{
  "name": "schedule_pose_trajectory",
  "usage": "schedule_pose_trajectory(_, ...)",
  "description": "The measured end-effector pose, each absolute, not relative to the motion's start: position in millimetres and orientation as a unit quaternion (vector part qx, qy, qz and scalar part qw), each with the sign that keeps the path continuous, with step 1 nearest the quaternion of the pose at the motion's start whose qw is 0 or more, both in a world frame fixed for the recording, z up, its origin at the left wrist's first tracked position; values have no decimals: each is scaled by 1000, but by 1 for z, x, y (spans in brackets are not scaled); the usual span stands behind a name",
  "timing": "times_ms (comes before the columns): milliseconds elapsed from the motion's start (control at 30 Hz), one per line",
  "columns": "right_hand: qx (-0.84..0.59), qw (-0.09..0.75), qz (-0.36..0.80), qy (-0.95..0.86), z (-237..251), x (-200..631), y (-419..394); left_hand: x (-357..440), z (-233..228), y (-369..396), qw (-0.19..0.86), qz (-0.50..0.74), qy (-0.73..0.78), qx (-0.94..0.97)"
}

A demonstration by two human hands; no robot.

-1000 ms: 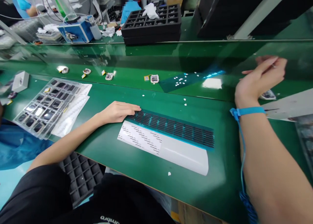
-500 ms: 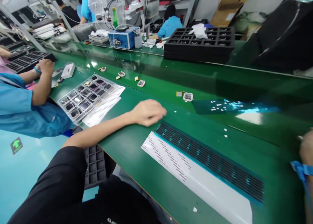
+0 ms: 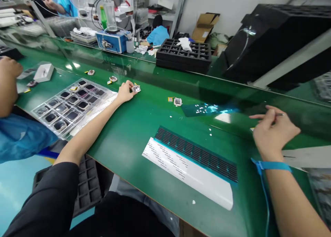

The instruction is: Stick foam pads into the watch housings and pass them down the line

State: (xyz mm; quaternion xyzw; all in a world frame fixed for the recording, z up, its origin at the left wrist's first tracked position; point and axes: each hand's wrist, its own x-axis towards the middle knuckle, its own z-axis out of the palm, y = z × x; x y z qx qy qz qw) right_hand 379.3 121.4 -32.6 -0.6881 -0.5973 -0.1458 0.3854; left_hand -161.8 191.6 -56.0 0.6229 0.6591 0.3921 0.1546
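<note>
My left hand (image 3: 126,91) has its fingers closed on the edge of a small white-rimmed watch case (image 3: 136,88) with exposed electronics, at the far side of the green bench. On the right, my right hand (image 3: 270,131) is raised above the bench, with a blue wrist strap below it. A thin metal tool (image 3: 279,114) shows between its fingers; its exact kind is unclear. Between the hands lies another watch case (image 3: 177,101) with a yellow battery (image 3: 170,99) wired to it. Nearer me is a sheet of black adhesive strips (image 3: 196,152) on white backing paper (image 3: 191,175).
A clear tray (image 3: 72,104) of watch faces stands at left, beside a co-worker's arm (image 3: 7,85). Two more watch cases (image 3: 113,79) lie farther back. A blue film (image 3: 199,110) carries white scraps. Behind the bench's back edge stand a blue machine (image 3: 112,42) and black foam trays (image 3: 183,56).
My left hand has moved left and away from me, from beside the strip sheet to the watch case, and taken hold of it. My right hand has come farther into view.
</note>
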Motion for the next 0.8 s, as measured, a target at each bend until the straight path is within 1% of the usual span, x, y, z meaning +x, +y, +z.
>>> schedule_pose_trajectory(133,-614,379,-184,-667,-4,349,72,-158,-51,193,233,451,587,630)
schedule_pose_trajectory(233,-547,386,-224,-708,5,333,39,-150,-39,185,278,471,534,644)
schedule_pose_trajectory(333,-477,388,-258,-745,2,327,20,-144,-25,168,331,414,487,694)
schedule_pose_trajectory(433,-432,376,-277,-772,-2,327,12,-143,-13,147,365,289,452,761)
schedule_pose_trajectory(500,-414,361,-286,-785,-1,327,9,-146,-5,137,350,217,437,800)
schedule_pose_trajectory(567,-393,341,-306,-797,5,326,5,-147,5,133,307,174,429,831)
schedule_pose_trajectory(633,-374,336,-334,-797,13,322,1,-140,13,137,252,155,427,854)
schedule_pose_trajectory(700,-355,339,-331,-806,18,315,-5,-121,16,149,200,149,428,869)
schedule_pose_trajectory(800,-293,341,-331,-830,19,301,-14,-72,4,174,145,144,427,881)
